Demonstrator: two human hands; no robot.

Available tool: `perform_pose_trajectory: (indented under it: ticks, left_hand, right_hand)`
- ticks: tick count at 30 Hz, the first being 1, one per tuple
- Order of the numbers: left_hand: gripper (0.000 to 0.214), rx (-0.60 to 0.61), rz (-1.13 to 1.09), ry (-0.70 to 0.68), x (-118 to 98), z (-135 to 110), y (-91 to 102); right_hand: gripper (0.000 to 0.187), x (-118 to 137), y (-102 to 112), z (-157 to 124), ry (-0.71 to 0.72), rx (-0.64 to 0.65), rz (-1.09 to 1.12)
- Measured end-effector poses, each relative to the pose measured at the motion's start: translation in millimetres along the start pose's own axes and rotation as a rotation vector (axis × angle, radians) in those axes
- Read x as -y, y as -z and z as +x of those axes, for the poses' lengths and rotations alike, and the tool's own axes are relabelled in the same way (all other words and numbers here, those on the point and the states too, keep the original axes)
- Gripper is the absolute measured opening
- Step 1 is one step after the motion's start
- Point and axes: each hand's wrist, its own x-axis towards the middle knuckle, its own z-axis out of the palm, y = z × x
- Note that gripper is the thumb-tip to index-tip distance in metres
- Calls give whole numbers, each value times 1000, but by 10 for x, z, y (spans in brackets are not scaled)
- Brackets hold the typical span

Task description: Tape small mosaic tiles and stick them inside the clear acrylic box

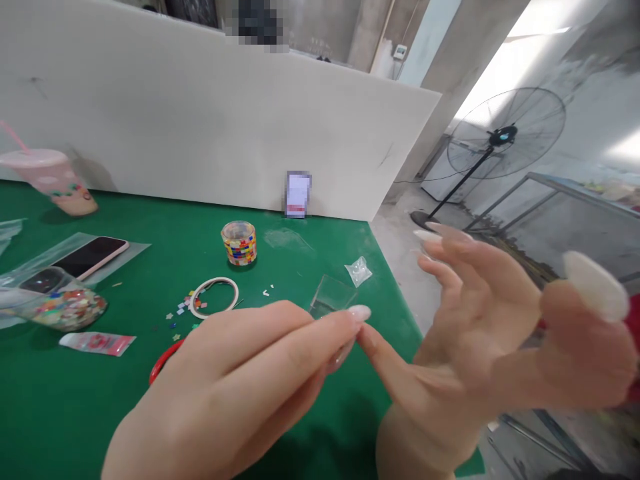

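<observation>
Left hand (235,393), fingers (320,333) pinched, touches the spread right hand (480,347).

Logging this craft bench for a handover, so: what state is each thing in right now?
Left hand: fingertips drawn together, touching the right hand's little finger.
Right hand: open, fingers spread.
Pink lidded drink cup: upright, straw in.
Pink-cased phone: flat, screen dark.
Clear jar of coloured pieces: on its side.
Mosaic-tiled clear band: standing upright.
White ring: lying flat.
Black floor fan: spinning or not, cannot tell.

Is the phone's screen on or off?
Off, it seems: the phone lies face up on a clear plastic bag, and its screen is plain black.
</observation>
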Motion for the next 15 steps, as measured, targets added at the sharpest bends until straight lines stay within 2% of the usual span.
perform_pose_trajectory:
  ticks: [3, 7, 15]
  left_hand:
    - [37, 107, 83, -146, 68, -31, 9]
    - [40, 187, 142, -199, 98, -31, -28]
    - [38, 184, 157, -220, 81, 15, -119]
  right_hand:
    - [73, 47, 36, -40, -56, 47, -57]
    - [78, 79, 101, -81, -185, 103, -44]
    - [85, 128, 118, -16, -130, 224, -73]
